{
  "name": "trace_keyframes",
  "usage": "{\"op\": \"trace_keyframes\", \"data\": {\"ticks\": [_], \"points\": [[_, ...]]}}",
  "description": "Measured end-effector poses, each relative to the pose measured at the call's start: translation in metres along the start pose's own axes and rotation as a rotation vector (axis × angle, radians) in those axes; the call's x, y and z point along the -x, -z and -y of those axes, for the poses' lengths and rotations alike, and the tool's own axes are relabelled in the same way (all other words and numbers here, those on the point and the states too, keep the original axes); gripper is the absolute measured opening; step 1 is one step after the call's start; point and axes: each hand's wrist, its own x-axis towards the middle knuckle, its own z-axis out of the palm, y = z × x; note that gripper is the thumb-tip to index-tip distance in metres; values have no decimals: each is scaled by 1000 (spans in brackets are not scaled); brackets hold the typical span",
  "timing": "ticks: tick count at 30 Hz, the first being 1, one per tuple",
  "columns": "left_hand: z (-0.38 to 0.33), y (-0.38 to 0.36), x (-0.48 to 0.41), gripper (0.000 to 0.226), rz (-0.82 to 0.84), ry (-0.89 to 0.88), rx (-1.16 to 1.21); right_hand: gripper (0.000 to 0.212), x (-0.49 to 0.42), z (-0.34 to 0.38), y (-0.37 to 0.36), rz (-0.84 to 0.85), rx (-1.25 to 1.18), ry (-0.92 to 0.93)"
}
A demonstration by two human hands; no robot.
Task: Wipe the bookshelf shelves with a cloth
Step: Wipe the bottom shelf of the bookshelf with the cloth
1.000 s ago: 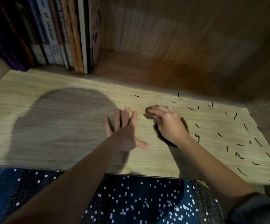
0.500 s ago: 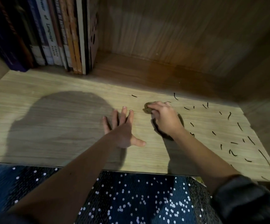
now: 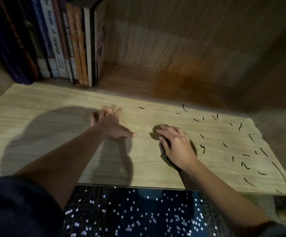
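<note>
A light wooden shelf board (image 3: 53,117) fills the view. My right hand (image 3: 176,146) lies over a crumpled brown cloth (image 3: 156,132) and presses it onto the board, fingers curled around it; most of the cloth is hidden under the palm. My left hand (image 3: 109,124) rests flat on the board to the left of the cloth, fingers spread and thumb out, holding nothing. Several short dark strands (image 3: 244,165) lie scattered over the right part of the board, to the right of the cloth.
A row of upright books (image 3: 67,41) stands at the back left. The wooden back panel (image 3: 190,40) and right side wall (image 3: 284,103) close in the shelf. Dark fabric with white dots (image 3: 130,212) lies below the front edge.
My right hand has pulled the cloth toward the front edge and slightly right. My left hand has slid left and farther back, away from the right hand.
</note>
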Motion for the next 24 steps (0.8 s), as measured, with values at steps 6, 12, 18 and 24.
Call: {"op": "trace_keyframes", "data": {"ticks": [6,12,18,24], "points": [[-2,-3,-7,130,101,9,-3,34,-107,7,-20,-6,47,-122],[-1,-5,-11,127,117,25,22,30,-102,29,-31,-16,-48,118],[-1,-2,-8,127,130,12,33,30,-113,-11,-14,-5,-1,-28],[-3,-3,-7,125,118,22,45,32,-108,38,-31,19,-20,83]]}}
